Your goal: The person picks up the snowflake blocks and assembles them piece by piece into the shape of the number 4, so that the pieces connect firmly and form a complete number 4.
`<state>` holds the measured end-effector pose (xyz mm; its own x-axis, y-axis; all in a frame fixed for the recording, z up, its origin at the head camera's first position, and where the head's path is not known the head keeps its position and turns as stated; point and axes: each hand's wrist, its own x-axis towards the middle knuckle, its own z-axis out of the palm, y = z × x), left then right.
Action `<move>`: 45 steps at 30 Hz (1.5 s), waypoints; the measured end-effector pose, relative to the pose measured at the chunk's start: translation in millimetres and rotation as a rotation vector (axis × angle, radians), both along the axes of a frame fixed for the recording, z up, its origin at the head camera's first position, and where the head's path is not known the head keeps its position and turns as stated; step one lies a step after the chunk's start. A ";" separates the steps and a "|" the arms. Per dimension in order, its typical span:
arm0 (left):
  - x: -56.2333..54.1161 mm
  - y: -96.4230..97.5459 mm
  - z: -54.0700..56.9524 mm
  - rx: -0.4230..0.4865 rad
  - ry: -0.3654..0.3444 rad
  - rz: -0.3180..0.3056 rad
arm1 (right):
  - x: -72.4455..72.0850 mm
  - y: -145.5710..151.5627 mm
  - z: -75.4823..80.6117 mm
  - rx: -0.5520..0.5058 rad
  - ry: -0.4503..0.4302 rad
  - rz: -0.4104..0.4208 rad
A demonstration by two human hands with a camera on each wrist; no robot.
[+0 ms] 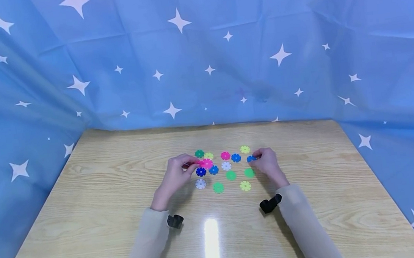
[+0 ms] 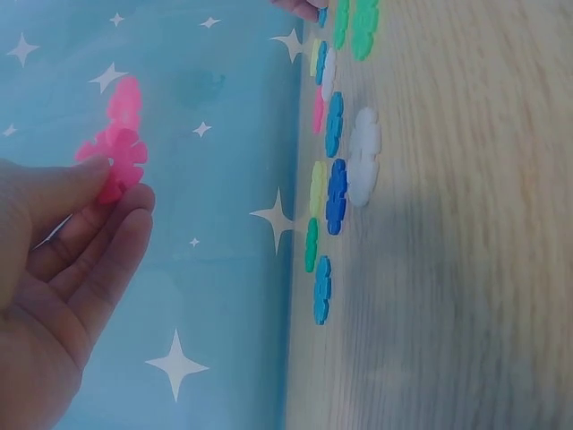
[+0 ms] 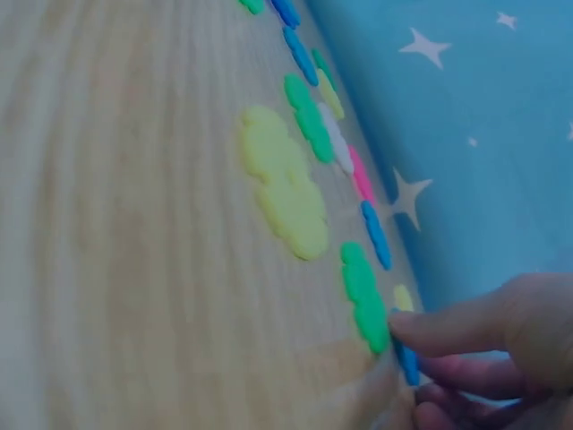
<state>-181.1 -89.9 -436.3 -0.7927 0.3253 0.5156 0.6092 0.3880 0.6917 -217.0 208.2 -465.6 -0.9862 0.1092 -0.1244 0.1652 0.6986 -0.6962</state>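
Observation:
My left hand [image 1: 176, 171] pinches a bright pink notched plastic disc [image 2: 121, 161] between thumb and fingers, held up above the table. A second pink disc [image 2: 127, 100] sticks up from it, and the two look joined. On the right, my right hand [image 1: 267, 163] has its thumb and fingers at the edges of a blue disc [image 3: 408, 360] lying low at the tabletop. A green disc [image 3: 365, 300] is just beside that thumb. Near the left hand lie a dark blue disc [image 1: 201, 171], a white disc [image 1: 200, 183] and a dark green disc [image 1: 199, 153].
Several more discs are spread between the hands: a pink disc [image 1: 225, 156], a white disc [image 1: 226, 166], a green disc [image 1: 218, 187] and a yellow disc [image 1: 245, 186]. The wooden table [image 1: 97, 209] meets a blue star-patterned curtain [image 1: 202, 87] at its back edge.

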 end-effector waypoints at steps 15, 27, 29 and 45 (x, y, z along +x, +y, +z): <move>-0.5 0.8 -0.5 -0.002 -0.003 -0.008 | 7.7 3.9 -2.1 -0.069 0.174 -0.029; -1.2 3.3 -0.6 0.018 0.016 -0.014 | 32.2 -17.7 16.0 -0.356 0.267 0.015; -1.3 4.1 -0.5 0.021 0.010 -0.018 | 39.8 -25.4 26.3 -0.387 0.279 0.021; -0.8 9.8 1.5 0.029 -0.019 -0.042 | 67.6 -65.5 56.9 -0.549 0.386 0.111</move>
<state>-181.9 -80.1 -434.8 -0.7887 0.3434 0.5099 0.6107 0.3423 0.7141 -149.4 142.7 -408.7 -0.9729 0.0262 0.2299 -0.2184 0.2251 -0.9495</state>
